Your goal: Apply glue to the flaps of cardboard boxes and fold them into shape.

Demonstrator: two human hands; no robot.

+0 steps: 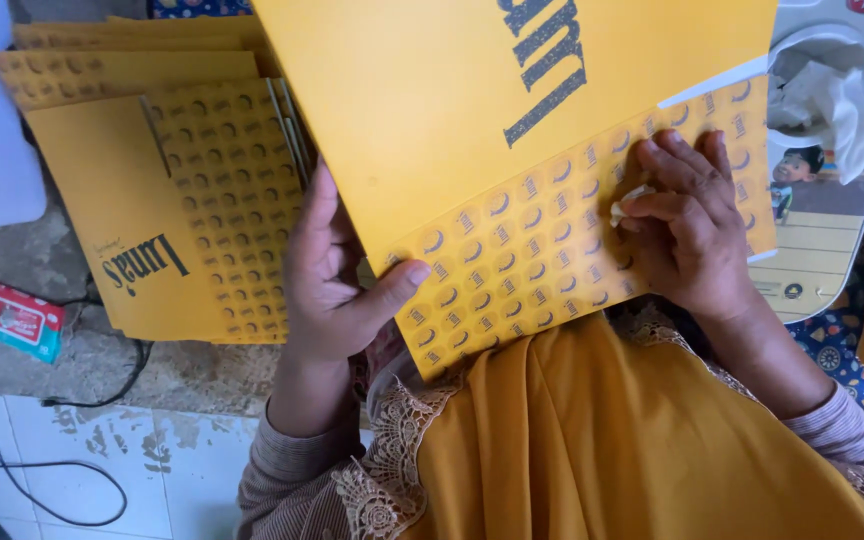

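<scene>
Fingers (674, 172) press yellow sticker sheet (542, 240).

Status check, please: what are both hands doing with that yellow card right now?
Left hand grips yellow card edge. Right hand presses small white wad on patterned strip. Nothing blocking.

card stack (152, 190) left of held sheet (512, 150)

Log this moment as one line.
left hand: grips yellow printed cardboard sheet | right hand: presses white scrap onto it
</scene>
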